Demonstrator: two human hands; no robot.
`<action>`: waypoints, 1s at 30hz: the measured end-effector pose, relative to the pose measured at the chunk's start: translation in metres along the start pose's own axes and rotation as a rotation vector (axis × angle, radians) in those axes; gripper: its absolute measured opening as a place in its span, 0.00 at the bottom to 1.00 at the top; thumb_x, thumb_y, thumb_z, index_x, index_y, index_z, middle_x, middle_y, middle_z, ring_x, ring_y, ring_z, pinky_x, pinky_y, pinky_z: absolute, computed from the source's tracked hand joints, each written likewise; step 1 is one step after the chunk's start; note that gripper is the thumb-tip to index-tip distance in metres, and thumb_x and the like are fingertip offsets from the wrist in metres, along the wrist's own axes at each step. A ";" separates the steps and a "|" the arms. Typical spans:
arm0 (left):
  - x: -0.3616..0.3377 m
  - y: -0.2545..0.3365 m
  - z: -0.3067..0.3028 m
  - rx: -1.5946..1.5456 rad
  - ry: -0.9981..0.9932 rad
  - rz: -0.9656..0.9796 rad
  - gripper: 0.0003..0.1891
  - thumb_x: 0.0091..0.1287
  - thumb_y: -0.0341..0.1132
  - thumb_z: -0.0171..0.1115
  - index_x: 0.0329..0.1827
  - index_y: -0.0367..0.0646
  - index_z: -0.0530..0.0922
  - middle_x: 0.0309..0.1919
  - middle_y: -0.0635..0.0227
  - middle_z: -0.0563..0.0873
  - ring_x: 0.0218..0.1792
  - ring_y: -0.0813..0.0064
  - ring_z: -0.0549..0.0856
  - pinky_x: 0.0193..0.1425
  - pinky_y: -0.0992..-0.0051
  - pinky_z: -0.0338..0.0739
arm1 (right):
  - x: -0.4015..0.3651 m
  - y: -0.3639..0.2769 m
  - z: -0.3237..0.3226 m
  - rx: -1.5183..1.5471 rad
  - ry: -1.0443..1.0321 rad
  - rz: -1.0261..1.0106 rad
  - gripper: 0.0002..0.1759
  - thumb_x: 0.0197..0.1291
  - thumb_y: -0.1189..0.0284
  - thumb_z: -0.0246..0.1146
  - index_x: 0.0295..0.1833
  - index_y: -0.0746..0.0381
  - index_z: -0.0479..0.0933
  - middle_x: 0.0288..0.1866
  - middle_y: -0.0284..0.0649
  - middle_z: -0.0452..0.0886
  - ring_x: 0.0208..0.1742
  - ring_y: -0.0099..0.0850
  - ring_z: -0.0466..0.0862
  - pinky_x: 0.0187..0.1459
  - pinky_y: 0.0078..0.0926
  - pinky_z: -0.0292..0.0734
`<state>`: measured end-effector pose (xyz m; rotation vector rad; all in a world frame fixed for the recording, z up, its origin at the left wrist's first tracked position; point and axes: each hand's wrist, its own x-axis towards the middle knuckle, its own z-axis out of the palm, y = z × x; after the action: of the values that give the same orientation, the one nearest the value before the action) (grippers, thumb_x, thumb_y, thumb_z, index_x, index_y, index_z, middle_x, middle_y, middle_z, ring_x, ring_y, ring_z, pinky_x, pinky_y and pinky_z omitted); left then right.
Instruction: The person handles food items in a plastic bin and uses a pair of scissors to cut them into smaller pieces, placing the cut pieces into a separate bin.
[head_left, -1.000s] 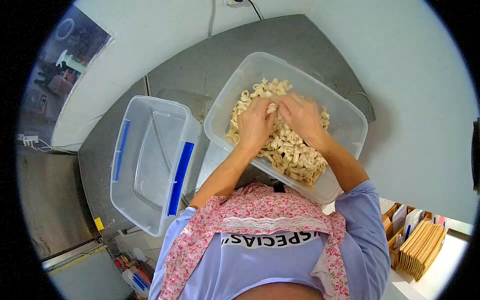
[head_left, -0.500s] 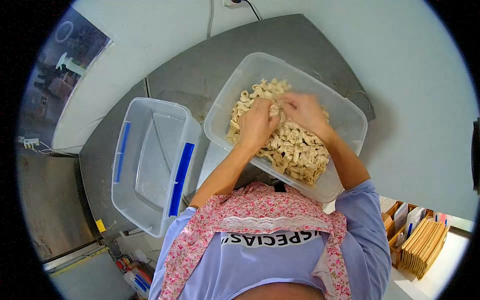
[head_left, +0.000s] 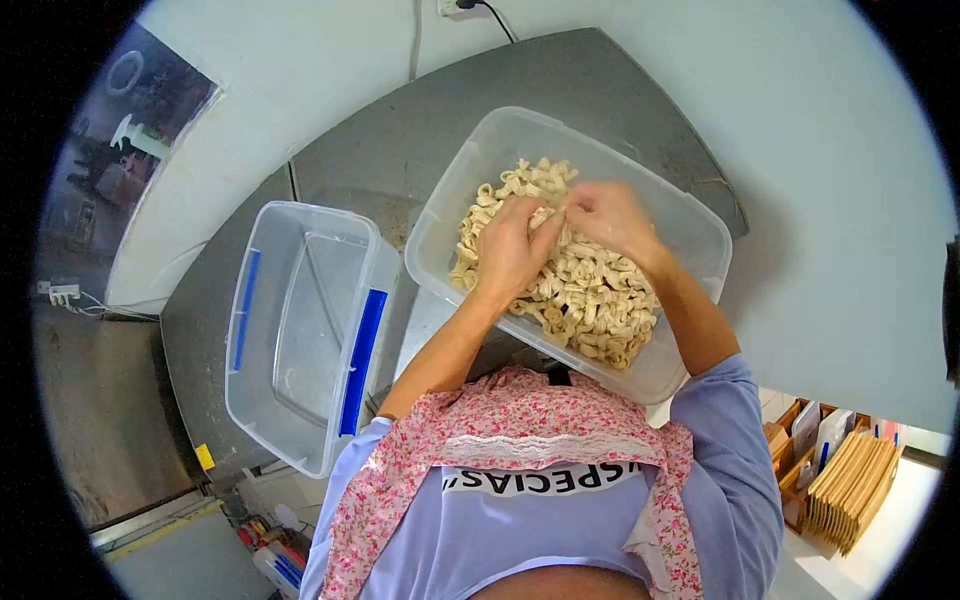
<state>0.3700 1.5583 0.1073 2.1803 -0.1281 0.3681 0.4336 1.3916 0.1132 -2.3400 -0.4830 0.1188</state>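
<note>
My right hand (head_left: pixel 612 222) has changed most. A second ago its fingers (head_left: pixel 592 194) reached across against my left fingertips, over the pale piece (head_left: pixel 540 216); now they are curled in more and sit a little to the right. Half a second ago that hand was a stronger blur; now its outline is clearer. My left thumb (head_left: pixel 548 234) has lifted slightly to the far side. My view has turned a touch too: the wall socket (head_left: pixel 451 7) and black plug (head_left: pixel 466 4) at the far edge show more fully than a second ago.
</note>
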 end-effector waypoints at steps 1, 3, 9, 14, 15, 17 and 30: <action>-0.001 -0.001 -0.001 0.043 -0.016 0.016 0.11 0.60 0.36 0.66 0.42 0.41 0.79 0.36 0.59 0.81 0.35 0.55 0.82 0.38 0.62 0.75 | -0.002 -0.004 0.001 -0.032 0.005 -0.012 0.11 0.47 0.65 0.61 0.34 0.57 0.84 0.28 0.45 0.84 0.31 0.44 0.85 0.36 0.40 0.78; -0.002 -0.003 -0.001 0.127 -0.053 0.051 0.11 0.59 0.36 0.67 0.42 0.41 0.79 0.35 0.59 0.81 0.35 0.55 0.82 0.37 0.61 0.75 | -0.004 -0.011 0.001 -0.096 0.018 -0.032 0.11 0.47 0.66 0.62 0.34 0.57 0.84 0.27 0.45 0.84 0.31 0.44 0.84 0.36 0.40 0.78; -0.006 -0.001 0.001 0.333 -0.017 0.176 0.10 0.52 0.33 0.70 0.36 0.46 0.79 0.35 0.70 0.81 0.30 0.66 0.83 0.29 0.67 0.77 | -0.005 -0.011 0.003 -0.153 0.041 -0.019 0.08 0.48 0.67 0.62 0.31 0.58 0.83 0.25 0.44 0.83 0.28 0.41 0.84 0.34 0.37 0.78; -0.001 -0.001 0.001 -0.023 0.195 0.170 0.06 0.61 0.29 0.66 0.39 0.44 0.79 0.32 0.73 0.82 0.27 0.82 0.80 0.24 0.78 0.73 | 0.005 -0.002 -0.011 0.389 -0.274 0.305 0.09 0.55 0.70 0.60 0.37 0.62 0.82 0.28 0.38 0.82 0.27 0.25 0.80 0.30 0.24 0.75; 0.000 -0.001 0.001 -0.310 0.160 0.012 0.05 0.63 0.30 0.65 0.40 0.44 0.78 0.31 0.73 0.81 0.26 0.82 0.79 0.24 0.79 0.72 | 0.004 -0.004 -0.013 0.449 -0.336 0.301 0.09 0.56 0.71 0.60 0.38 0.63 0.81 0.29 0.37 0.82 0.27 0.23 0.79 0.30 0.22 0.74; 0.001 -0.004 -0.003 -0.878 0.079 -0.314 0.04 0.66 0.32 0.62 0.41 0.45 0.77 0.30 0.72 0.81 0.25 0.83 0.76 0.24 0.81 0.69 | 0.001 -0.009 -0.016 0.567 -0.458 0.293 0.08 0.57 0.72 0.60 0.39 0.64 0.80 0.30 0.35 0.80 0.29 0.19 0.78 0.30 0.18 0.73; 0.018 0.014 -0.068 -0.954 -0.082 -0.040 0.09 0.74 0.36 0.52 0.50 0.42 0.73 0.31 0.73 0.78 0.35 0.82 0.78 0.44 0.80 0.75 | 0.016 0.026 0.037 -0.403 -0.032 -0.042 0.13 0.56 0.75 0.56 0.48 0.60 0.77 0.46 0.48 0.82 0.50 0.45 0.81 0.46 0.47 0.75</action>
<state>0.3695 1.6053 0.1618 1.2496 -0.2459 0.1393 0.4479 1.4046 0.0689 -2.7213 -0.6181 0.0415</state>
